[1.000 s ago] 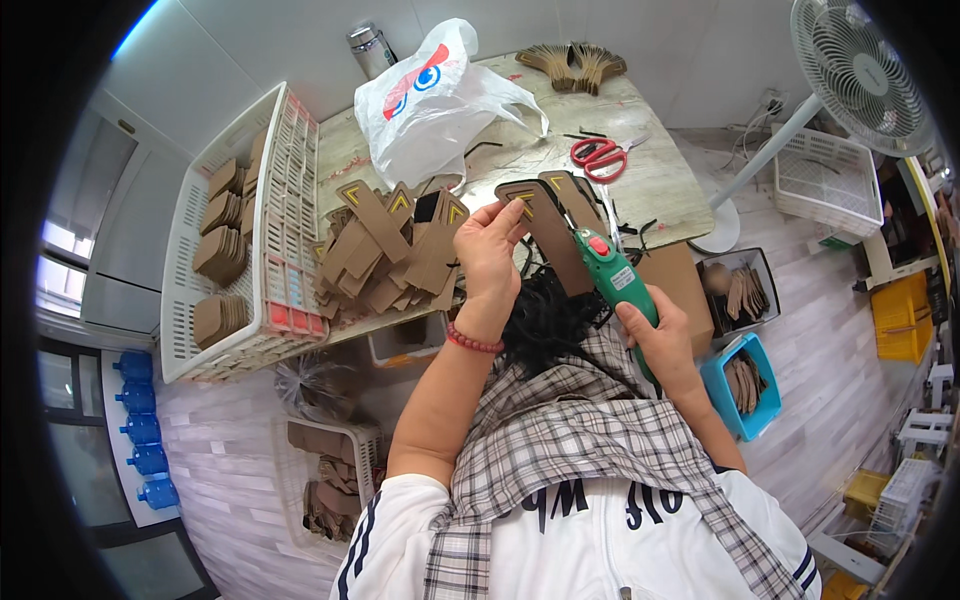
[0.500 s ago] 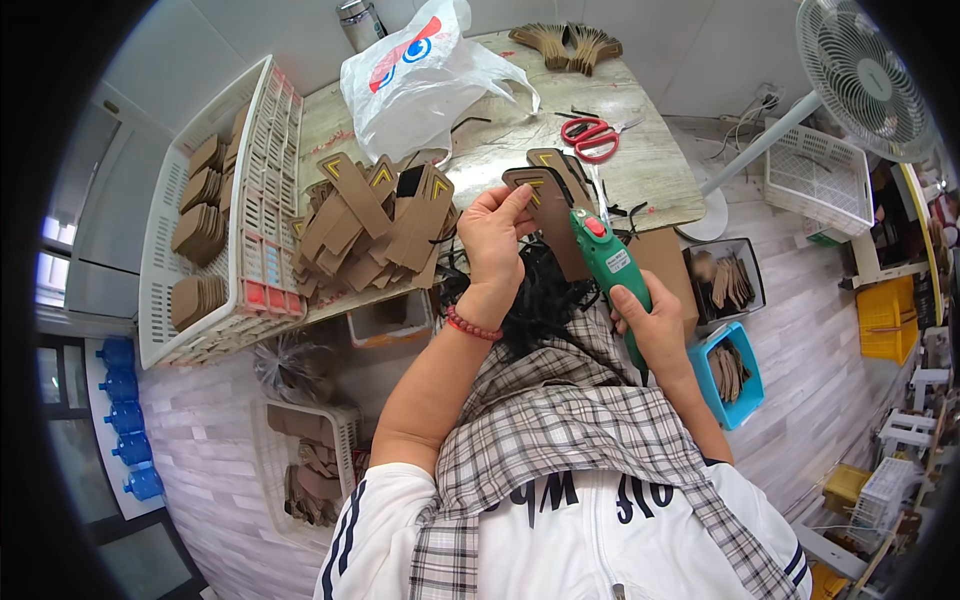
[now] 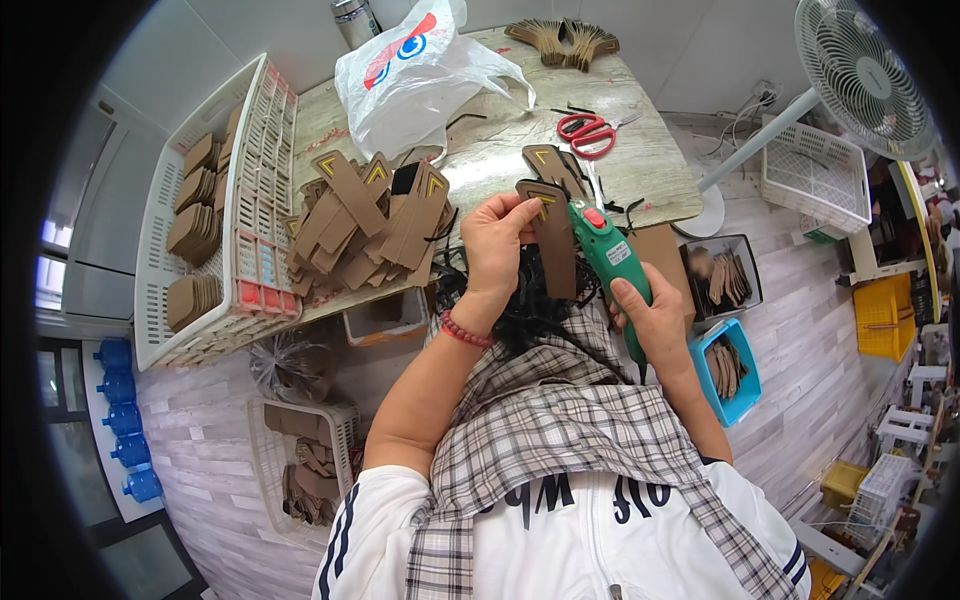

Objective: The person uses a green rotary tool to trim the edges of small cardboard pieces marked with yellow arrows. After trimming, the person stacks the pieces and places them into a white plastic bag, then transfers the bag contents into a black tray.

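My left hand (image 3: 494, 246) pinches a brown strip (image 3: 556, 250) by its rounded end, next to the yellow V mark. Wrapped in my right hand (image 3: 655, 315) are green electric scissors (image 3: 612, 258) with a red button. Their head is close against the dark edge of the strip; whether the blade touches it I cannot tell. Another brown strip (image 3: 543, 160) with a yellow mark lies on the table just beyond. Black scraps (image 3: 530, 305) are heaped in my lap below the hands. To the left lies a loose pile of similar strips (image 3: 345, 225).
Red-handled scissors (image 3: 590, 135) lie on the table (image 3: 640, 100) beyond my hands, and a white plastic bag (image 3: 400, 90) stands at the back. A white crate (image 3: 270, 190) holds stacked strips at left. A blue bin (image 3: 748, 400) and a fan (image 3: 870, 80) are at right.
The strip in my left hand has shifted slightly right and down and stands more upright. The electric scissors stay almost in place beside it.
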Action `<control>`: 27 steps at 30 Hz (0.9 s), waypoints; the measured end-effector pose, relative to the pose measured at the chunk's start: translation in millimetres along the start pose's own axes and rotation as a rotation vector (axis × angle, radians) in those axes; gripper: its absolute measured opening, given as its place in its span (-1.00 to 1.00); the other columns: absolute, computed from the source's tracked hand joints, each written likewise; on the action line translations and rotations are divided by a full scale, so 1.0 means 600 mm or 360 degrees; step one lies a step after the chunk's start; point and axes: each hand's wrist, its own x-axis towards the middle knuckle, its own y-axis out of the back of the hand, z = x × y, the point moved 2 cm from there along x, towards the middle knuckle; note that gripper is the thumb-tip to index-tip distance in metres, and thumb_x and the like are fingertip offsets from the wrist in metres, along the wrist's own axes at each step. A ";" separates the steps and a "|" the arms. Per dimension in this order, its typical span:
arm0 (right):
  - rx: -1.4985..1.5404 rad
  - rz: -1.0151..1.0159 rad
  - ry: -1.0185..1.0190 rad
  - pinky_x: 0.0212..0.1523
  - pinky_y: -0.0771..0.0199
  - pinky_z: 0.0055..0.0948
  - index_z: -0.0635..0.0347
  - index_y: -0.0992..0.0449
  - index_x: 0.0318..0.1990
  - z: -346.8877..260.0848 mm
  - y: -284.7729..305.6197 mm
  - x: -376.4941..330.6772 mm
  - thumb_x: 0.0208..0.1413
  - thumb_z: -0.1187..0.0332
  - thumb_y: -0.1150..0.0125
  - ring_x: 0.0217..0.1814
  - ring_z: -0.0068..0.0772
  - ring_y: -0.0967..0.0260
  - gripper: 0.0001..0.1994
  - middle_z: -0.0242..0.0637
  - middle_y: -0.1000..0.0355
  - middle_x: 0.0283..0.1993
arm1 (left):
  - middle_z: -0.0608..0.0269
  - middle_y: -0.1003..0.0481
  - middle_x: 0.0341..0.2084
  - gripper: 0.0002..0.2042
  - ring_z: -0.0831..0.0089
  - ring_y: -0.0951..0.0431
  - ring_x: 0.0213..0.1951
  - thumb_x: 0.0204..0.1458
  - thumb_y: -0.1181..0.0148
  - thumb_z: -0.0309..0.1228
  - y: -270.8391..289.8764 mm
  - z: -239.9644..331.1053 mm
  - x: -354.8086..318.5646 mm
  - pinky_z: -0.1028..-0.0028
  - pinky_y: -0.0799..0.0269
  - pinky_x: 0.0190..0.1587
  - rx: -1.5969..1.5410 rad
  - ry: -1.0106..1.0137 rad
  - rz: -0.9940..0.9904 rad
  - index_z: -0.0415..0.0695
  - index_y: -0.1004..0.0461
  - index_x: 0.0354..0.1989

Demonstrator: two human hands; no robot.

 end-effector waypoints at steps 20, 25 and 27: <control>-0.0013 -0.0100 -0.0011 -0.56 -0.26 -0.69 0.31 -0.46 -0.14 0.010 0.010 -0.002 0.07 0.19 -0.26 -0.58 -0.75 -0.22 -0.65 -0.46 -0.37 -0.53 | 0.33 -0.55 -0.48 -0.88 0.69 -0.46 -0.45 -0.02 -0.22 -0.56 0.015 0.029 0.019 0.67 -0.38 -0.35 0.0427 -0.0223 -0.0176 -0.33 -0.57 -0.31; 0.0009 -0.0109 0.0013 -0.56 -0.27 -0.69 0.32 -0.46 -0.13 0.013 0.011 0.002 0.07 0.19 -0.27 -0.58 -0.75 -0.23 -0.64 -0.45 -0.37 -0.53 | 0.35 -0.55 -0.50 -0.88 0.70 -0.45 -0.45 -0.04 -0.23 -0.56 0.014 0.028 0.018 0.67 -0.37 -0.35 0.0494 -0.0154 -0.0294 -0.33 -0.57 -0.33; 0.0024 -0.0102 0.0018 -0.56 -0.27 -0.68 0.32 -0.46 -0.13 0.013 0.011 0.002 0.07 0.19 -0.27 -0.58 -0.74 -0.23 -0.64 -0.45 -0.37 -0.53 | 0.35 -0.55 -0.51 -0.88 0.70 -0.44 -0.45 -0.04 -0.23 -0.55 0.013 0.028 0.018 0.67 -0.37 -0.35 0.0518 -0.0134 -0.0352 -0.33 -0.58 -0.33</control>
